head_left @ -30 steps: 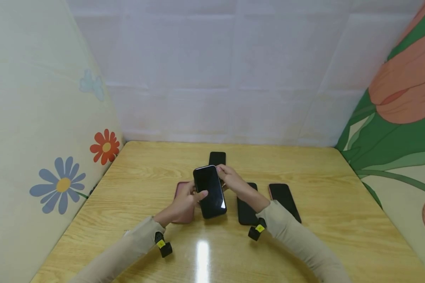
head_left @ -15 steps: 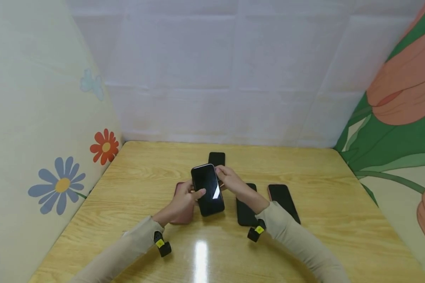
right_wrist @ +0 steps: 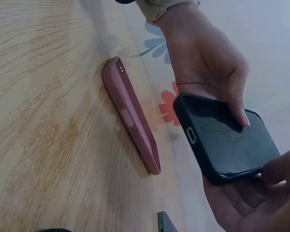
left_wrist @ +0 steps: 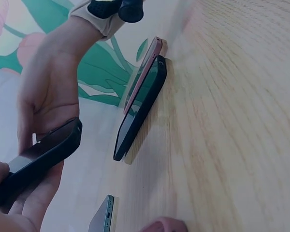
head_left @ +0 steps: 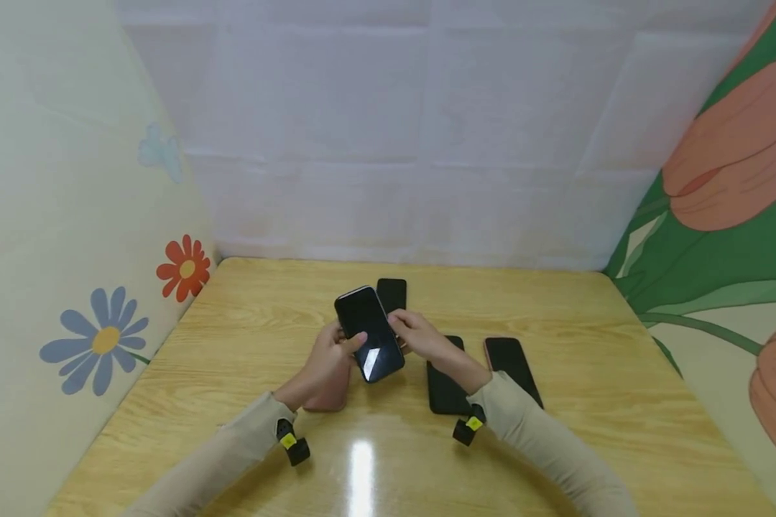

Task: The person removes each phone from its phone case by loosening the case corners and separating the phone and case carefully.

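A phone in a dark case (head_left: 373,330) is held up above the table, screen facing up and tilted, with a bright reflection on the glass. My left hand (head_left: 323,355) grips its left side, thumb lying over the screen; the right wrist view shows that thumb (right_wrist: 237,106) clearly. With bent fingers, my right hand (head_left: 420,334) pinches the opposite edge. Beneath and beside my left hand lies an empty pink phone case (right_wrist: 130,118), partly covered by that hand in the head view.
On the wooden table (head_left: 265,301), a dark phone (head_left: 393,291) lies farther back. A black-cased phone (head_left: 446,391) is partly under my right forearm, and a pink-edged phone (head_left: 514,366) lies right of it. Painted cloth walls stand left and right, with a white cloth (head_left: 401,143) behind.
Both hands have shifted slightly left with the phone, and it has turned so its top leans further left. The right hand now sits lower along the phone's edge.
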A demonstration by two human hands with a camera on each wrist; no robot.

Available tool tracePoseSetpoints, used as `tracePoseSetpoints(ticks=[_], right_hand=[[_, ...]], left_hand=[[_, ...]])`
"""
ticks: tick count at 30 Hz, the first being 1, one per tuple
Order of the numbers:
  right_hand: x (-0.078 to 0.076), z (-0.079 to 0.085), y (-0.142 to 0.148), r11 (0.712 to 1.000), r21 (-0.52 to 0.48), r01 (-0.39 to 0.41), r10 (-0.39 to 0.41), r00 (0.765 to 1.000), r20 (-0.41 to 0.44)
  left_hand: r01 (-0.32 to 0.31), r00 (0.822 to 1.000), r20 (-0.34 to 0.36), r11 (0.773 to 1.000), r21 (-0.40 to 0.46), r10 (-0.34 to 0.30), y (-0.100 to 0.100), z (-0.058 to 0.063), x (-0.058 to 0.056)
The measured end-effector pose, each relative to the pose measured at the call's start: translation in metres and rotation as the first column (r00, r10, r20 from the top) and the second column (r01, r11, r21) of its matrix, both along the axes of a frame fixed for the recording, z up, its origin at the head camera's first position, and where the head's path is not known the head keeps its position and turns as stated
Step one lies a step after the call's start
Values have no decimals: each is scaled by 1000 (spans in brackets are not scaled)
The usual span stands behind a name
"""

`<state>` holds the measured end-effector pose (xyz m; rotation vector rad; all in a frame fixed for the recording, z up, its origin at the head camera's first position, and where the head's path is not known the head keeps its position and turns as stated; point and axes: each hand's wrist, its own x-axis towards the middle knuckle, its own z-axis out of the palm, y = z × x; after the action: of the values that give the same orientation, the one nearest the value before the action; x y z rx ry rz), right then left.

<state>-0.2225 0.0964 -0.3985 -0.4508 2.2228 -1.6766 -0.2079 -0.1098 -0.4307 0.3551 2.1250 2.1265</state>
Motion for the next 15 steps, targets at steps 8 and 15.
tracePoseSetpoints(ticks=[8,15], right_hand=[[-3,-3,6,1000,-6,-22,22,1000,1],[-5,-6,10,999,-26,-43,43,999,7]], left_hand=[[-15,1000,1,997,81,15,3,3,-5],[-1,1000,12,995,97,-1,5,3,-5]])
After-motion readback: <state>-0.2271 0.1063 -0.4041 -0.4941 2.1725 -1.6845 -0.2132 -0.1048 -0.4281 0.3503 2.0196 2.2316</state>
